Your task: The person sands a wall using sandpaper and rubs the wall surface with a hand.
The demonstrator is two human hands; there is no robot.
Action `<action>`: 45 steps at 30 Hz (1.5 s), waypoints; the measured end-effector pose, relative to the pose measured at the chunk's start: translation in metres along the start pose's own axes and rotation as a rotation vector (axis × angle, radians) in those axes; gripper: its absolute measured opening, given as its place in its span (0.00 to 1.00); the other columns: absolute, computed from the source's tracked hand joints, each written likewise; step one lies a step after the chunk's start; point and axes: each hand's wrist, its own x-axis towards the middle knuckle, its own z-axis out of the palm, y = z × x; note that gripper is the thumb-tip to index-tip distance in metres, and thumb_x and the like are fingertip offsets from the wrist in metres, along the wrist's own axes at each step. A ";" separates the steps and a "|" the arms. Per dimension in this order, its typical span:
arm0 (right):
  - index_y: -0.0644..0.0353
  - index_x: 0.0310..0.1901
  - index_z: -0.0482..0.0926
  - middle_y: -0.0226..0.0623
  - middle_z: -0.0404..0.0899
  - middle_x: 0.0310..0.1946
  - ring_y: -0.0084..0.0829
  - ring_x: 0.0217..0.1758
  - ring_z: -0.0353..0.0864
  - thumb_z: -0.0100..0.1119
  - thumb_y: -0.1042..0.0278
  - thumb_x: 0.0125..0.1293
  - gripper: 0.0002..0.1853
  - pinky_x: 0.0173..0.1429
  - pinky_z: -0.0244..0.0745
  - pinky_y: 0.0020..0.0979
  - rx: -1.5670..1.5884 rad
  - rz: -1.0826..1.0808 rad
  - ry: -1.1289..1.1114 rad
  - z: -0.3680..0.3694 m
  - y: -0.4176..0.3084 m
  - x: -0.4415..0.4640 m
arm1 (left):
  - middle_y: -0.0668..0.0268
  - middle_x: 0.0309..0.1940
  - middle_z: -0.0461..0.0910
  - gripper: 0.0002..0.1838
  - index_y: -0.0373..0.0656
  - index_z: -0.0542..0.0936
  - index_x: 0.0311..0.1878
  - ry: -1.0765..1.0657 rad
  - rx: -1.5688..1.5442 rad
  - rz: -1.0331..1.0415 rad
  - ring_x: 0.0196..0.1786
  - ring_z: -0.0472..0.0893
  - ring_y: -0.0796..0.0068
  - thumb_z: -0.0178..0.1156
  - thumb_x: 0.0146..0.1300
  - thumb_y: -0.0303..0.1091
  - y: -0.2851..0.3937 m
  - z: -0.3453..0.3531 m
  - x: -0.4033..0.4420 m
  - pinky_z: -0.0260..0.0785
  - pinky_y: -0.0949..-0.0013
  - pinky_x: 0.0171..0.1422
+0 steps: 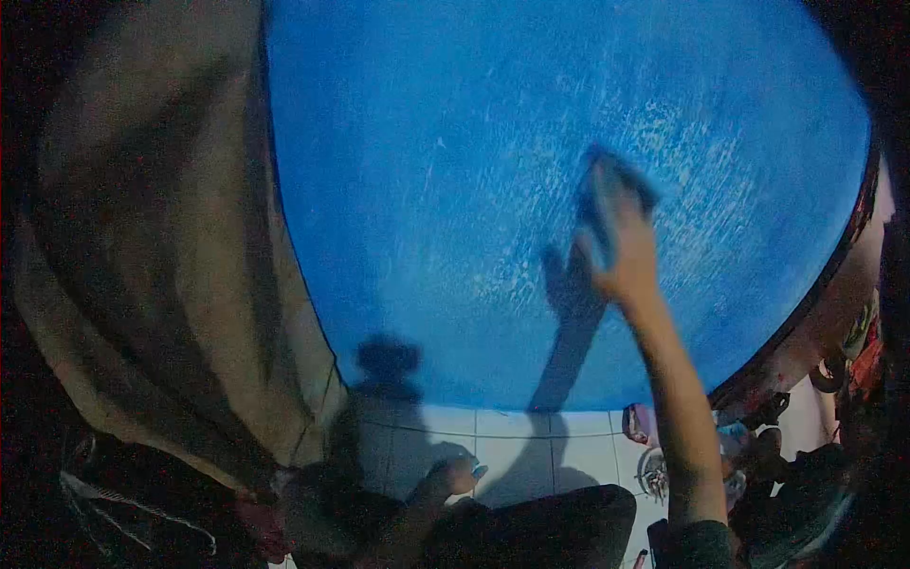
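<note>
A large blue panel (408,171) fills the middle of the head view, with whitish streaks and patches over its centre and right. My right hand (626,251) reaches up to it and presses a dark cloth or pad (645,185) flat on the streaked area. Motion blurs the fingers and the pad, so its exact kind is unclear. Low in the view, my left hand (460,472) rests near my lap with its fingers curled. A small pale bluish spot shows at those fingertips, too small to name.
Brownish fabric (218,313) hangs in folds along the left side. White floor tiles (502,446) lie below the panel's lower edge. At lower right are a pinkish packet (641,424), a round metallic item (653,472) and dark clutter. Shadows fall on panel and floor.
</note>
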 end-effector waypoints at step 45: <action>0.53 0.75 0.57 0.43 0.52 0.77 0.53 0.80 0.49 0.59 0.45 0.63 0.42 0.78 0.49 0.52 -0.067 -0.342 0.008 -0.030 0.000 0.060 | 0.56 0.49 0.80 0.23 0.37 0.75 0.59 -0.157 -0.349 -0.011 0.50 0.81 0.59 0.56 0.69 0.44 -0.064 0.080 0.025 0.74 0.49 0.55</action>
